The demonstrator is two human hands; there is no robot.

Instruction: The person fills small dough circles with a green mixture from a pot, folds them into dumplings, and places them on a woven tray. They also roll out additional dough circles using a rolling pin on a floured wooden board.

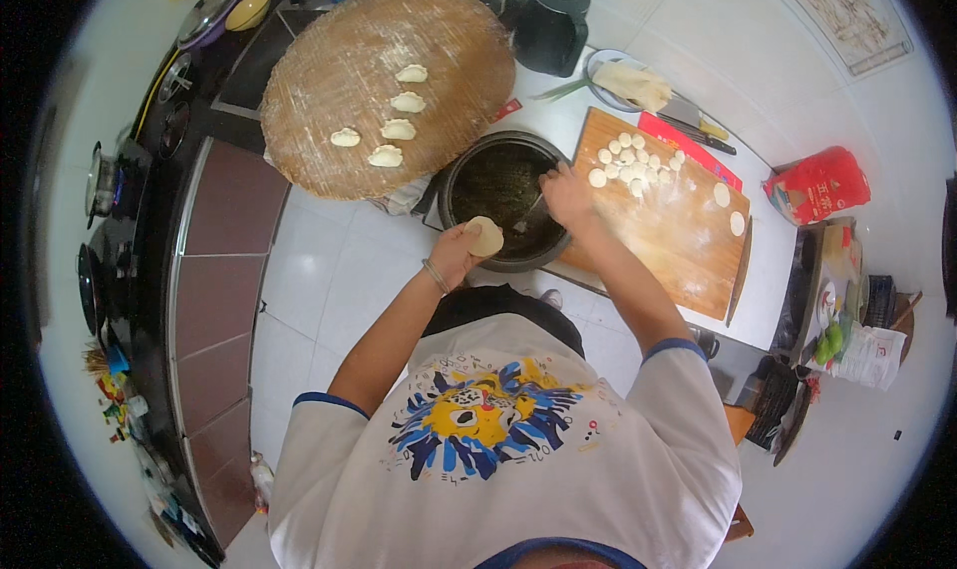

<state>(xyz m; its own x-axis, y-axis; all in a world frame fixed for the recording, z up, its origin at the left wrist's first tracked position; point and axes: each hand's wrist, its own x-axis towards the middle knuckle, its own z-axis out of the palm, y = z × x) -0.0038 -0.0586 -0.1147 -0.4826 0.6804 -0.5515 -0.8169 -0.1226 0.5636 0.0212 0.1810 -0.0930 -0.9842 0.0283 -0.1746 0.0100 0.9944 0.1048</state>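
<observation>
Creams, browns and reds around a dark grey pot.
At the pot's near edge, the dough wrapper is pale cream; inside the pot, the filling is a mottled dark greenish brown. Left of the pot, the round tray is brown with whitish streaks, and the dumplings are off-white. Right of the pot, the board is orange-tan with cloudy white patches; farther right, the bag is mostly red. Below the pot, the white shirt has blue trim and a yellow-and-blue lion print.
</observation>
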